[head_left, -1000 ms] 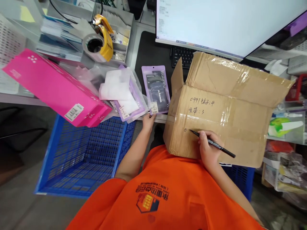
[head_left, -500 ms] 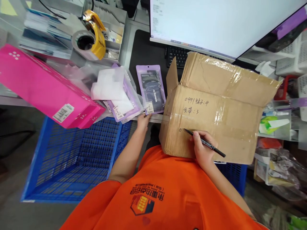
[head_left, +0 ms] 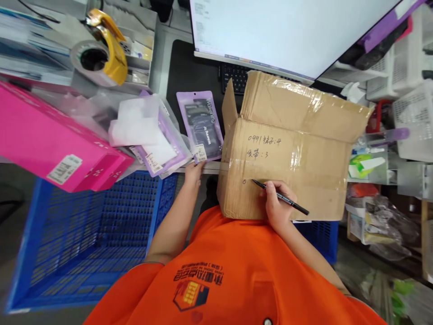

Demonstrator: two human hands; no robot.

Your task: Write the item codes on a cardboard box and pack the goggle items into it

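My right hand (head_left: 279, 203) is closed round a black marker pen (head_left: 289, 201), its tip at the face of a brown cardboard box (head_left: 314, 174). Two handwritten lines (head_left: 262, 146) show on that face, with a single "0" (head_left: 244, 182) below, just left of the tip. The box tilts against the desk edge, its top flap raised. My left hand (head_left: 193, 175) is at the desk edge, its fingers closed at the lower corner of a flat purple packet (head_left: 199, 124) with dark contents and a barcode label. The fingertips are partly hidden.
Left of the packet lie more purple packets (head_left: 169, 144), a pink box (head_left: 57, 140) and a yellow tape dispenser (head_left: 117, 61). A blue crate (head_left: 81, 282) stands below left. Behind the box are a keyboard (head_left: 233, 79) and monitor (head_left: 270, 31); white baskets (head_left: 414, 122) are at right.
My view has swung right, so everything sits further left. The pen tip has shifted slightly to the right of the written "0". My left hand stays by the packet.
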